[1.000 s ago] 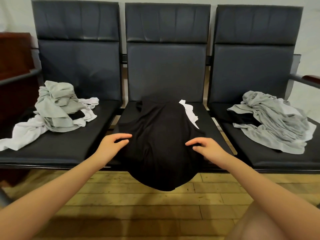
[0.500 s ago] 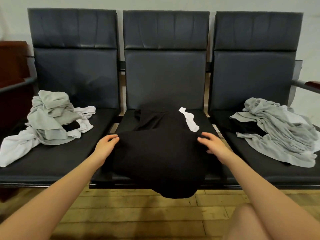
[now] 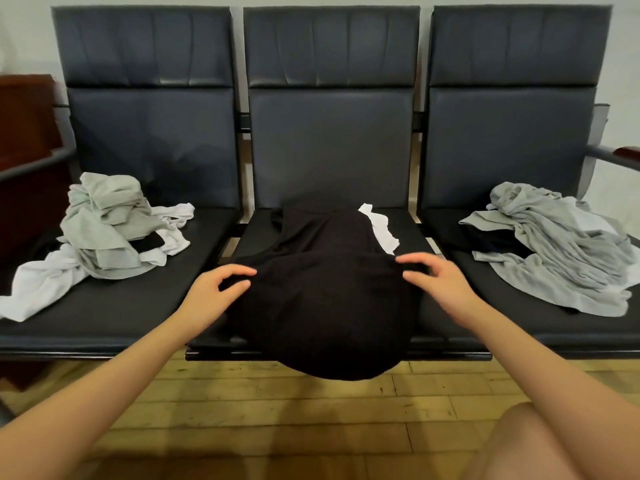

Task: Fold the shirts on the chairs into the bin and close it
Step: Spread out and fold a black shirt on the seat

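Black shirt (image 3: 325, 299) lies on middle chair (image 3: 332, 140), lower part drooping over seat's front edge – soft, light, limp cloth, prob slides on smooth seat, so best taken at both side edges. Left hand (image 3: 211, 299) touches its left edge, fingers curled w/ thumb apart, grip not clear; right hand (image 3: 440, 282) hovers by right edge, fingers spread, holding nothing. White cloth (image 3: 379, 228) mostly hidden beneath – bin not in view, black-on-dark outline hard to read
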